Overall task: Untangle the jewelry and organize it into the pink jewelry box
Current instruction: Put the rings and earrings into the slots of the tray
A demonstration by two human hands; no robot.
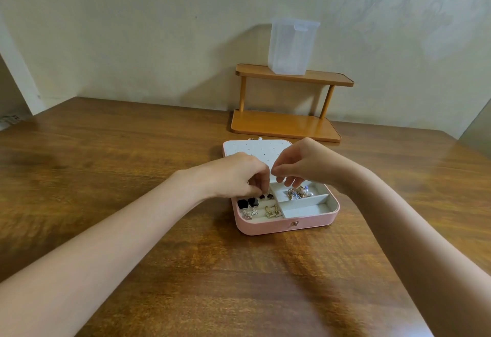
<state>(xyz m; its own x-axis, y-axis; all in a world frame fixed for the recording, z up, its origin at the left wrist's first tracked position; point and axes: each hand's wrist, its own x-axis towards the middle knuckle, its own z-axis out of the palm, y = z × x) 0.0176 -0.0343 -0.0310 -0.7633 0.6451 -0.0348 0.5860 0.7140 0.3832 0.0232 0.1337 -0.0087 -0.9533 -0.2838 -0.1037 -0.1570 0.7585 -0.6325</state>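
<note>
**A:** What containers are there, and what do they hold?

**B:** A pink jewelry box (284, 224) with rounded corners lies open at the centre of the frame on a wooden table (106, 164). Its pale lid (255, 150), dotted with small holes, lies flat behind it. The left half has padded slots holding black square earrings (247, 203) and gold and silver dangling earrings (271, 212). The upper right compartment holds a tangled heap of jewelry (299, 192), with gold links and pearl-like beads. The long compartment along the right front looks bare.

**A:** How many of each?

**B:** Four black squares: two large, two small. I cannot count the dangling pieces or the heap with certainty.

**A:** And the hands?

**B:** The left hand (236, 177) has its fingers curled down at the slots beside the small black squares; whether it pinches anything, I cannot tell. The right hand (300, 166) hovers over the heap, thumb and forefinger pressed together, other fingers loosely bent; what it pinches is too small to see.

**A:** Anything else?

**B:** Upper centre, a two-tier orange wooden shelf (287, 124) carries one frosted, translucent plastic container (291, 46).
</note>
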